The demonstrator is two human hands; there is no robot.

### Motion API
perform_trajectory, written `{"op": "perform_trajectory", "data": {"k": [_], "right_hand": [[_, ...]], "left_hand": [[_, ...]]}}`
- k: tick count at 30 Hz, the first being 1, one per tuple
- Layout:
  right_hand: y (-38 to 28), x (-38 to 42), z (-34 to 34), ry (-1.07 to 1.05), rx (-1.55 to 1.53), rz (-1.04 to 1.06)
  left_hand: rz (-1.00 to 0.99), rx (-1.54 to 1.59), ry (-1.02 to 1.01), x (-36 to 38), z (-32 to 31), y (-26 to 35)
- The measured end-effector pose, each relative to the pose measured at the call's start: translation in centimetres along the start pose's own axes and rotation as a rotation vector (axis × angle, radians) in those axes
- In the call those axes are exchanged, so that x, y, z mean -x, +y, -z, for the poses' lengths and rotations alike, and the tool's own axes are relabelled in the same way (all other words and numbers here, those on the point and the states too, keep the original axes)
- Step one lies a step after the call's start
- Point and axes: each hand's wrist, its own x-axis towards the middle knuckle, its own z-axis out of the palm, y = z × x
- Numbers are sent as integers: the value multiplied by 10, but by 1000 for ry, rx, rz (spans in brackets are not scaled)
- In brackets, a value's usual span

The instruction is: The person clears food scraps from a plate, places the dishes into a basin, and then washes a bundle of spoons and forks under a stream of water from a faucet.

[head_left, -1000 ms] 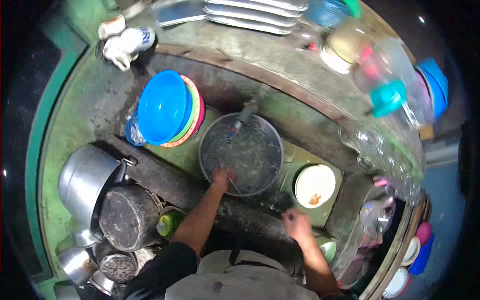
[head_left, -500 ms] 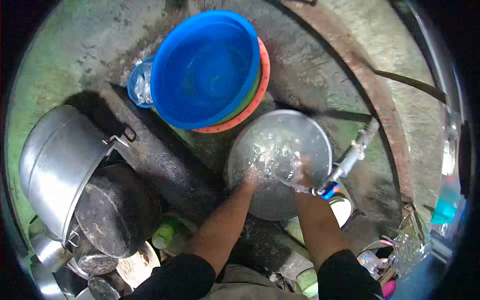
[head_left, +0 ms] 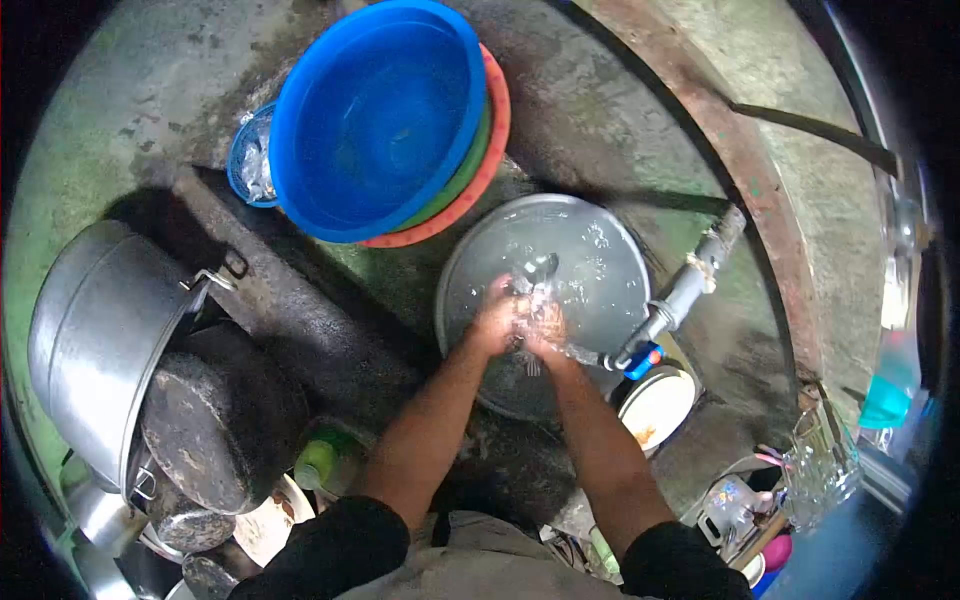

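My left hand (head_left: 494, 326) and my right hand (head_left: 544, 325) meet over a round metal basin (head_left: 612, 240) holding water. Both are closed around a small bunch of cutlery. A dark spoon bowl (head_left: 549, 264) seems to stick out beyond the fingers, and fork tines (head_left: 533, 367) show below them. How many pieces are in my grip is hidden by the fingers and the splashing. Water runs from the grey pipe tap (head_left: 640, 340) with a blue handle, just right of my right hand, onto or close to my hands.
A large blue basin (head_left: 380, 120) sits on green and red ones, beside a small blue basket (head_left: 252, 160). At left stand a big metal pot (head_left: 95, 340) and blackened pots (head_left: 215, 420). A white plate (head_left: 660, 405) lies under the tap; dishes and glassware (head_left: 820, 470) crowd the lower right.
My hands were apart and down in the basin's water; now they are together and raised, with cutlery between them. The view has shifted slightly.
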Motion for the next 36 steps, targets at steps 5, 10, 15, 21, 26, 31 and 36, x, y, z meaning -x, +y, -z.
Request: {"op": "perform_trajectory", "data": {"k": [5, 10, 15, 21, 26, 31, 36], "right_hand": [[25, 16, 27, -22, 408, 94], [33, 19, 3, -77, 749, 472], [14, 37, 7, -23, 688, 45], [38, 67, 52, 117, -37, -246], [8, 89, 71, 268, -376, -325], [-23, 117, 69, 255, -462, -319], [-51, 122, 54, 221, -479, -307]], "left_hand": [[-168, -655, 185, -2, -28, -1], [-187, -764, 264, -20, 7, -25], [-559, -1090, 542, -29, 30, -15], [-125, -382, 419, -22, 20, 0], [-545, -1466, 581, -30, 11, -4], [-218, -1659, 597, 26, -75, -12], [-658, -2188, 159, 52, -110, -9]]}}
